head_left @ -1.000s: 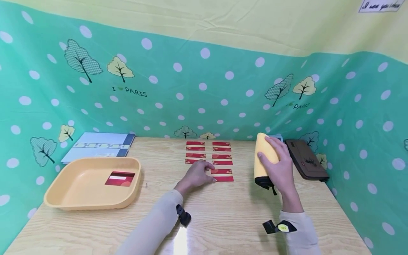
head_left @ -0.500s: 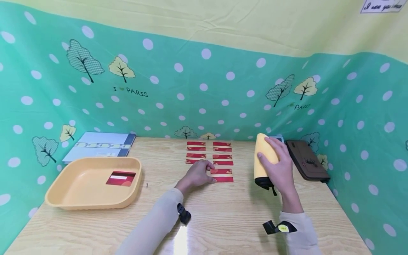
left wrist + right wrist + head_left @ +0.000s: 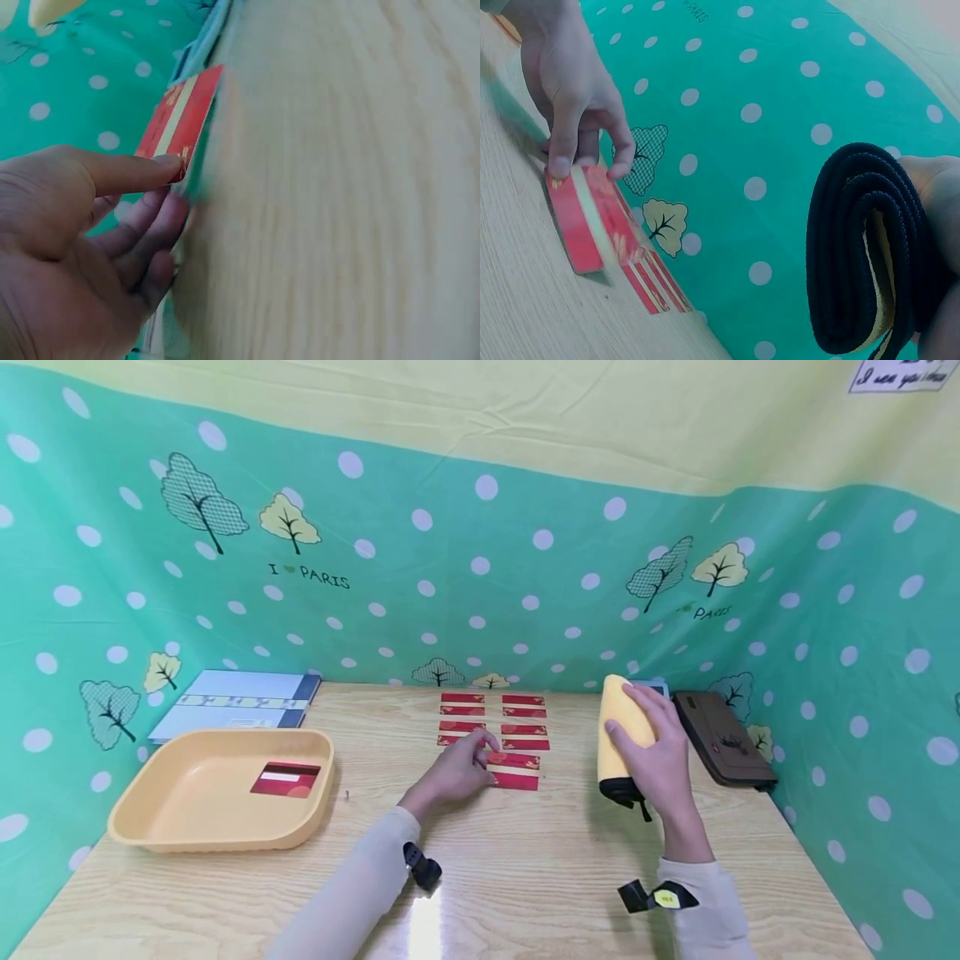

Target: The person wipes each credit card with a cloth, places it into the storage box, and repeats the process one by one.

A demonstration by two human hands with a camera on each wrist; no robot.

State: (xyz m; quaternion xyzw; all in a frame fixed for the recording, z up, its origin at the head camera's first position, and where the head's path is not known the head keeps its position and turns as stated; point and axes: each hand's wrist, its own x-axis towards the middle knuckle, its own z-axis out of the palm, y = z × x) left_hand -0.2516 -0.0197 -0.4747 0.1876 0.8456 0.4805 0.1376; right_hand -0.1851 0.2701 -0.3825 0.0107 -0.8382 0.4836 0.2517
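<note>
My left hand [image 3: 453, 770] pinches a red card [image 3: 514, 760] with a cream stripe by its left end, thumb on one face. In the right wrist view this card [image 3: 574, 225] is tilted, its near edge close over the table. Beyond it several matching red cards [image 3: 525, 732] lie in two columns; my left fingers overlap the nearest left one in the head view. My right hand [image 3: 660, 747] grips a folded yellow cloth-like thing [image 3: 622, 727] with black edging, held upright. Its folded layers [image 3: 855, 255] show end-on in the right wrist view.
At left stands a pale orange tray [image 3: 187, 843] with a red card [image 3: 285, 779] inside. A blue-and-white folder [image 3: 232, 693] lies behind it. A brown zip case [image 3: 723, 739] sits at the right, and a blue item [image 3: 658, 684] is partly hidden behind my right hand.
My left hand has shifted slightly left, drawing the pinched card with it out of line with the right column. My right hand and the yellow thing have stayed in place.
</note>
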